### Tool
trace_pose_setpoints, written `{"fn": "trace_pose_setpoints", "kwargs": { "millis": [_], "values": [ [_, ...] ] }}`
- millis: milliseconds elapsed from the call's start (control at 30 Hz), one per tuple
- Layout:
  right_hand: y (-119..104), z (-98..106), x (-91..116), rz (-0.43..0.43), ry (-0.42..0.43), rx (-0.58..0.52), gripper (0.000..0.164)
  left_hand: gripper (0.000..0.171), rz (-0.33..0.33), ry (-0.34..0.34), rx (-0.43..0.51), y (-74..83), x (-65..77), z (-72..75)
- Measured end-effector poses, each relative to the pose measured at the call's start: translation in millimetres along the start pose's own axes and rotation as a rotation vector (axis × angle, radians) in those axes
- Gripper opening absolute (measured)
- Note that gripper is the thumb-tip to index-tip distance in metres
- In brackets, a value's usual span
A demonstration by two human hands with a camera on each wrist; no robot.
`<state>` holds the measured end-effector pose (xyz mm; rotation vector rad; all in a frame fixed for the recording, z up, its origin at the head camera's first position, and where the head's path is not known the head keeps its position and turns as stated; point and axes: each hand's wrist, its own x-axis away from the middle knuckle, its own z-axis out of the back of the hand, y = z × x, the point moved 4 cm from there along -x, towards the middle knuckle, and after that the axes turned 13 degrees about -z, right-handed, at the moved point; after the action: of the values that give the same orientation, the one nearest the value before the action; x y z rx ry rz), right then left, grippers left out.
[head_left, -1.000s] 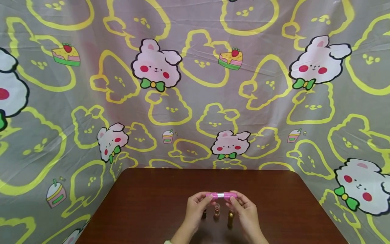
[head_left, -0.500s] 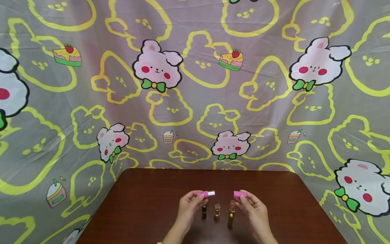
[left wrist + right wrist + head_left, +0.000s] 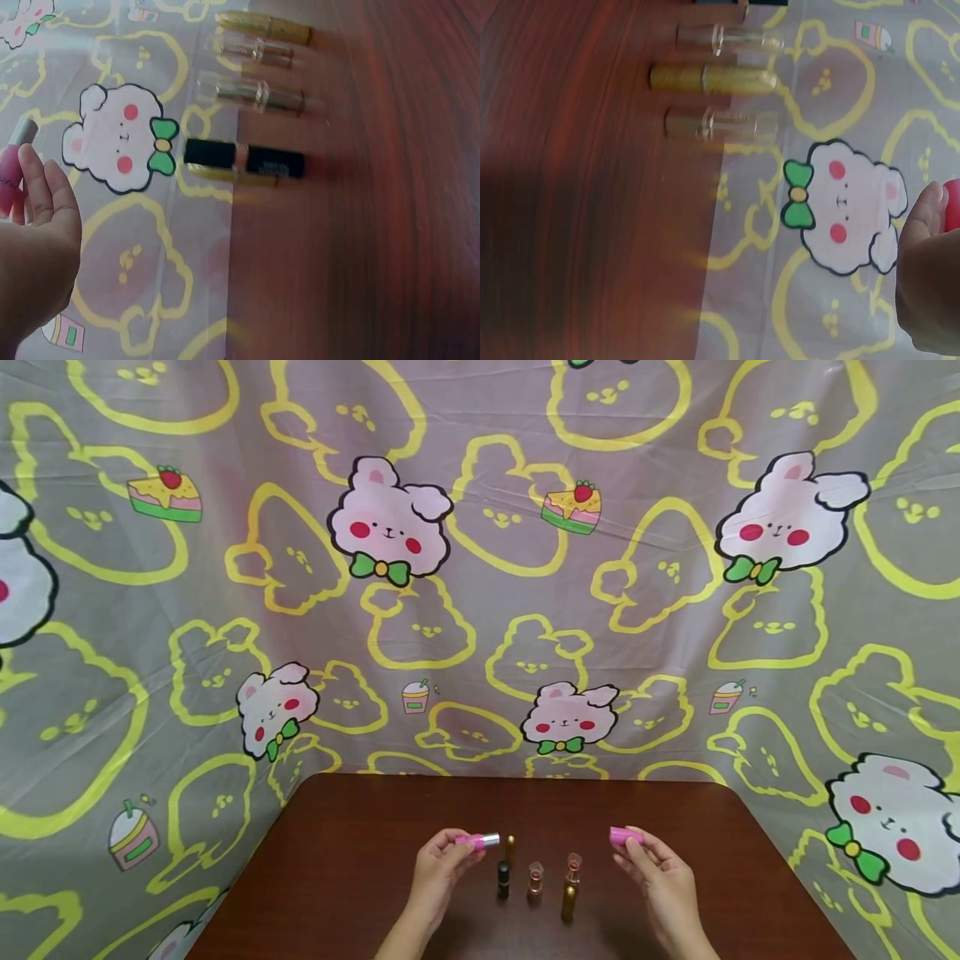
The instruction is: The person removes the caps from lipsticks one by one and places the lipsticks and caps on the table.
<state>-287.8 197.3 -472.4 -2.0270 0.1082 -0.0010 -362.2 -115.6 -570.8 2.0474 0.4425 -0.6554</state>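
Observation:
In the head view my left hand (image 3: 437,870) pinches the pink lipstick tube (image 3: 471,842), its silver collar pointing right. Off to the right, my right hand (image 3: 663,878) holds the pink cap (image 3: 621,836) between thumb and fingers. Cap and tube are well apart, both raised above the table. Between the hands several lipsticks stand upright: a black lipstick (image 3: 503,880), a clear-capped lipstick (image 3: 535,882), another clear-capped lipstick (image 3: 573,867), a gold lipstick (image 3: 569,903) and a second gold lipstick (image 3: 511,850). The left wrist view shows the tube (image 3: 11,176) at its edge.
The dark brown wooden table (image 3: 360,860) spreads to both sides of the lipsticks. A grey cloth curtain (image 3: 480,593) with yellow outlines and white rabbit prints hangs behind the table and along its sides.
The pink lipstick was closed at first. Its cap came off, and the hands moved apart, left hand leftward with the tube, right hand rightward with the cap. The standing lipsticks are now uncovered.

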Motion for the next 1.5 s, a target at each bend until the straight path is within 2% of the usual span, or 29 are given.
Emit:
{"fn": "trace_pose_setpoints", "kwargs": {
  "millis": [67,133,200,233,300,400,467,533,633,767,867,1100,1233,1333,1500],
  "values": [
    [-3,6,0,-0.012,0.016,0.004,0.024,0.018,0.01,0.015,-0.046,-31.3,5.3,29.7],
    [-5,13,-1,-0.019,0.032,0.012,0.024,0.024,0.053,0.054,-0.079,-34.1,7.0,41.6],
    [-7,19,-2,-0.021,0.035,0.02,0.024,0.028,0.047,0.032,-0.122,-30.2,6.8,48.2],
    [-8,23,-2,-0.023,0.034,0.023,0.024,0.028,0.018,0.002,-0.141,-27.0,6.7,51.2],
    [-10,29,-3,-0.025,0.035,0.033,0.023,0.029,0.006,-0.039,-0.184,-3.2,3.5,43.0],
    [-13,39,-5,-0.028,0.038,0.045,0.021,0.029,-0.013,-0.07,-0.297,46.5,-2.1,16.3],
    [-14,44,-5,-0.035,0.054,0.061,0.02,0.032,0.052,-0.037,-0.362,80.8,-6.3,-4.8],
    [-15,50,-5,-0.044,0.073,0.085,0.021,0.035,0.128,0.001,-0.415,100.9,-8.0,-15.6],
    [-16,56,-5,-0.062,0.094,0.132,0.026,0.039,0.217,0.042,-0.43,112.7,-9.7,-18.2],
    [-15,66,-6,-0.083,0.122,0.203,0.036,0.041,0.275,0.078,-0.45,108.5,-8.8,-4.6],
    [-14,75,-8,-0.088,0.182,0.312,0.041,0.04,0.266,0.106,-0.509,102.0,-7.6,9.6],
    [-14,96,-9,-0.136,0.374,0.735,0.047,0.031,0.231,0.254,-0.723,96.6,-3.9,36.3],
    [-17,106,-9,-0.138,0.445,0.974,0.05,0.027,0.182,0.281,-0.812,99.8,-2.1,46.5],
    [-19,110,-10,-0.092,0.448,1.131,0.048,0.024,0.153,0.282,-0.849,102.4,-1.6,52.2],
    [-17,115,-15,0.077,0.429,1.279,0.033,0.023,0.155,0.27,-0.992,98.5,0.0,67.8]
  ]
}}
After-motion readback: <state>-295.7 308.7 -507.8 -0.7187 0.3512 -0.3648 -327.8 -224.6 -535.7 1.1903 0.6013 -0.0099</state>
